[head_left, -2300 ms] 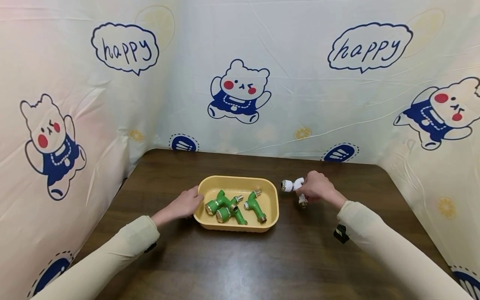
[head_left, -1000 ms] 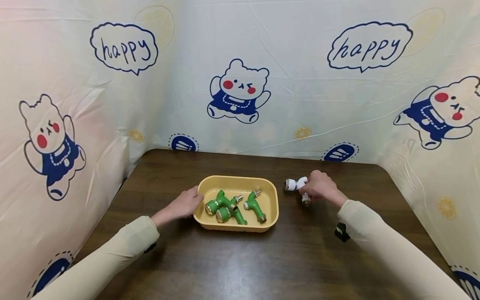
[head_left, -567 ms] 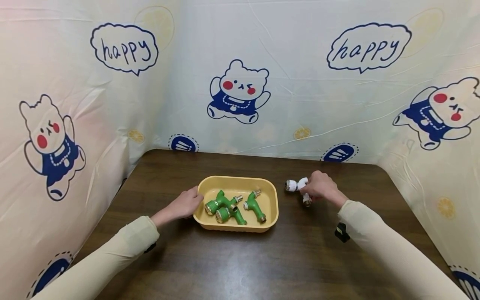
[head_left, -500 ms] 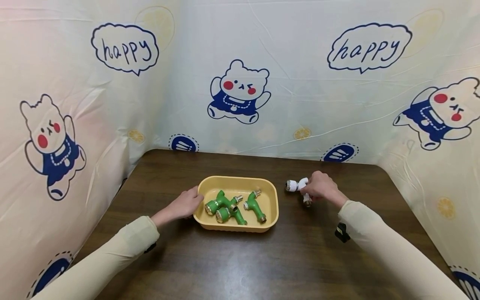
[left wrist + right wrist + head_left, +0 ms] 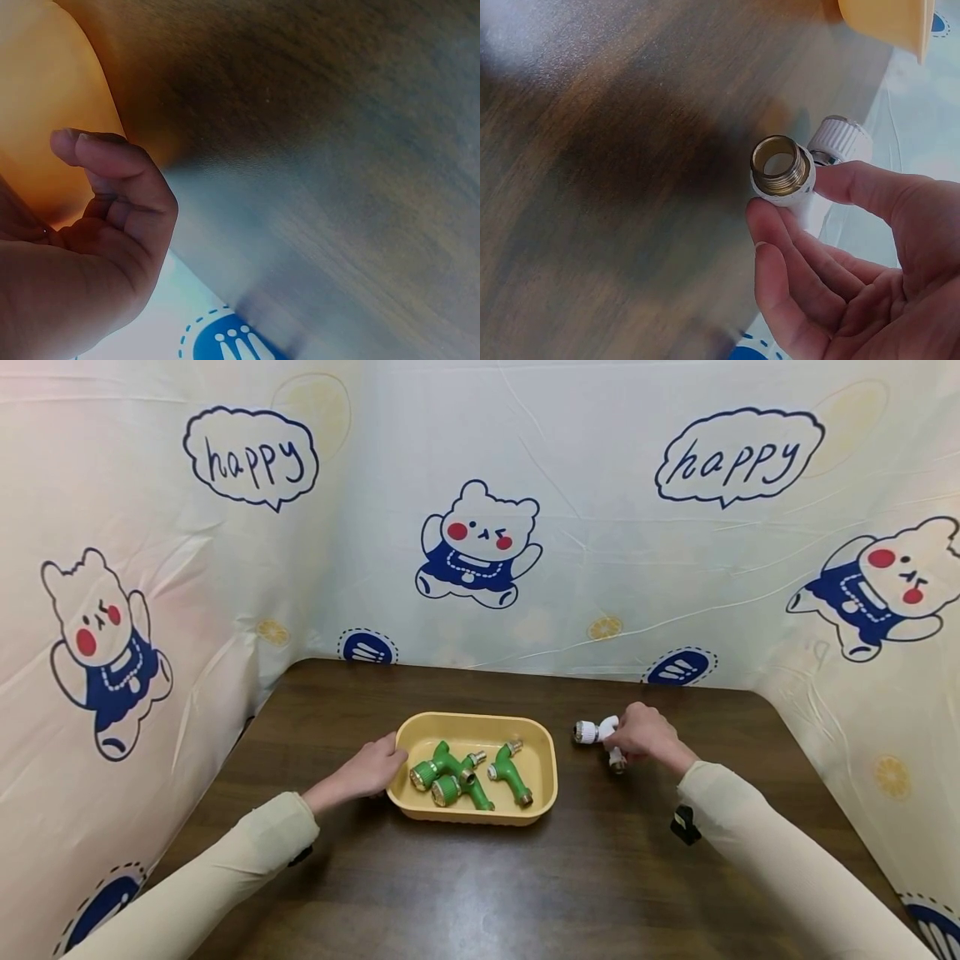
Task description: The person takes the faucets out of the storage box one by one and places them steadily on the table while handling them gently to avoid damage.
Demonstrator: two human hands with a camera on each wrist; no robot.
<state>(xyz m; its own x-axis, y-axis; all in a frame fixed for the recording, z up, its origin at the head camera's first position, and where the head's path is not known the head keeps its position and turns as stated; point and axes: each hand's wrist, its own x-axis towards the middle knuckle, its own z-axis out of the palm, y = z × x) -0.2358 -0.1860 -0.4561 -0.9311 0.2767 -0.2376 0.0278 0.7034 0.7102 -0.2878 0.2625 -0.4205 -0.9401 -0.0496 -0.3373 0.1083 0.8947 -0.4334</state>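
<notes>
Pinching white tap [image 5: 789, 180], between right thumb [image 5: 855, 184] and fingers [image 5: 769, 223]

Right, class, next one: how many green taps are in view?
3, all in the yellow tray: a rear-left tap and a front-left tap, overlapping in view, plus a third tap apart on the right. None appears hidden.

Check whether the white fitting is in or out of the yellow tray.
Out: the right grip holds the white fitting beside the yellow tray.
</notes>
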